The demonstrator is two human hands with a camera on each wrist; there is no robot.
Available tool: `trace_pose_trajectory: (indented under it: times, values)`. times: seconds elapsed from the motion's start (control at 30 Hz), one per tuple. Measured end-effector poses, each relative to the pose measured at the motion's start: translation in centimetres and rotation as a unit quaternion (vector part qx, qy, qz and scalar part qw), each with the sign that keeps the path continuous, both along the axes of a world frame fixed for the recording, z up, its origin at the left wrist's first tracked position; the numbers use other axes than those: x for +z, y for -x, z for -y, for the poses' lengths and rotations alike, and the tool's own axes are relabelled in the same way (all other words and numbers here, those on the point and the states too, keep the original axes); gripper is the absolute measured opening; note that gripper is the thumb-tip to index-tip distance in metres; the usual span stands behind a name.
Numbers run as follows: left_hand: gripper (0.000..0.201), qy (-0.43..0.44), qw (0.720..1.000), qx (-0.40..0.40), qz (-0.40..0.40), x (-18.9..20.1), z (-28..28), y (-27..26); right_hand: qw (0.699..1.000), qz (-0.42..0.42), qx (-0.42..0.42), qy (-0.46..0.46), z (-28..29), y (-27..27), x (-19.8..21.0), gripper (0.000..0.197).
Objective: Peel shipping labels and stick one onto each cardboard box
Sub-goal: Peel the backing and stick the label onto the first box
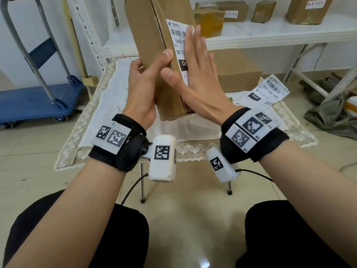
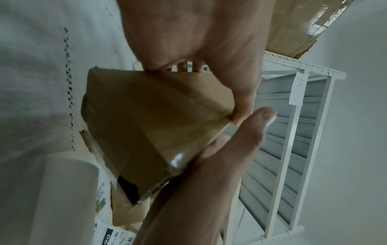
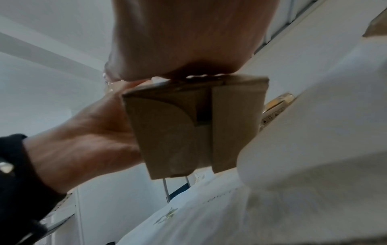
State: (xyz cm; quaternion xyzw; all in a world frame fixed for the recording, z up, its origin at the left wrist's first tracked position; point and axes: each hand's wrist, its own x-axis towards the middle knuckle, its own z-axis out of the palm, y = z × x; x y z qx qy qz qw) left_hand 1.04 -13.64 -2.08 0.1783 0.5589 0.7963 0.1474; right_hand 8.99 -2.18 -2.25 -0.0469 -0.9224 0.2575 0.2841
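Note:
A tall cardboard box (image 1: pixel 154 60) is held upright and slightly tilted above the small table's white cloth (image 1: pixel 108 97). My left hand (image 1: pixel 146 80) grips the box's near edge, thumb on the front corner. A white shipping label (image 1: pixel 176 38) with a barcode lies on the box's right face. My right hand (image 1: pixel 199 60) lies flat on that label with straight fingers, hiding most of it. The left wrist view looks at the box's (image 2: pixel 150 126) taped bottom end under my left palm (image 2: pixel 199 41). In the right wrist view my right palm (image 3: pixel 188 41) presses against the box (image 3: pixel 188 129).
A sheet of shipping labels (image 1: pixel 264 91) lies on the cloth at the right. Another cardboard box (image 1: pixel 237 72) sits behind my hands. Several boxes (image 1: pixel 231 10) stand on the white shelf (image 1: pixel 289 33) at the back. A blue trolley (image 1: pixel 38 101) stands at the left.

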Motion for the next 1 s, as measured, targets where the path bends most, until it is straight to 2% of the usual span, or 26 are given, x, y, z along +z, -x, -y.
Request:
trace_pose_trajectory:
  times: [0.07,0.27,0.37,0.47,0.6,0.7,0.83,1.0]
  values:
    - [0.072,-0.008,1.000,0.003,0.010,-0.1,-0.2,0.1,1.000,-0.002,0.003,-0.008,0.6,-0.1,-0.3,0.101]
    - [0.087,-0.007,1.000,-0.015,0.004,0.1,-0.1,0.0,0.999,-0.011,0.030,-0.029,2.0,-0.4,-0.1,0.108]
    - [0.082,-0.002,1.000,-0.003,0.004,0.3,0.0,-0.3,0.999,-0.025,0.028,-0.029,1.8,-0.5,0.3,0.113]
    - [0.066,0.016,1.000,0.003,-0.005,0.2,-0.1,-0.6,0.999,-0.046,0.014,-0.013,0.5,-0.4,0.9,0.120]
    - [0.071,0.027,1.000,-0.011,-0.011,0.1,-0.4,-1.1,0.999,-0.035,-0.008,0.010,-0.4,-0.3,0.7,0.109]
    - [0.072,0.019,0.999,-0.024,-0.016,-0.1,-0.6,-0.9,1.000,-0.027,0.000,0.009,0.4,-0.4,0.5,0.110]
    - [0.085,0.010,0.998,-0.061,-0.027,-0.5,-0.7,-0.6,1.000,-0.027,0.012,0.004,1.3,-0.5,0.7,0.110]
    - [0.089,0.015,0.997,-0.068,-0.043,-0.6,-0.6,-0.5,0.999,-0.030,0.012,-0.002,1.3,-0.6,0.8,0.109]
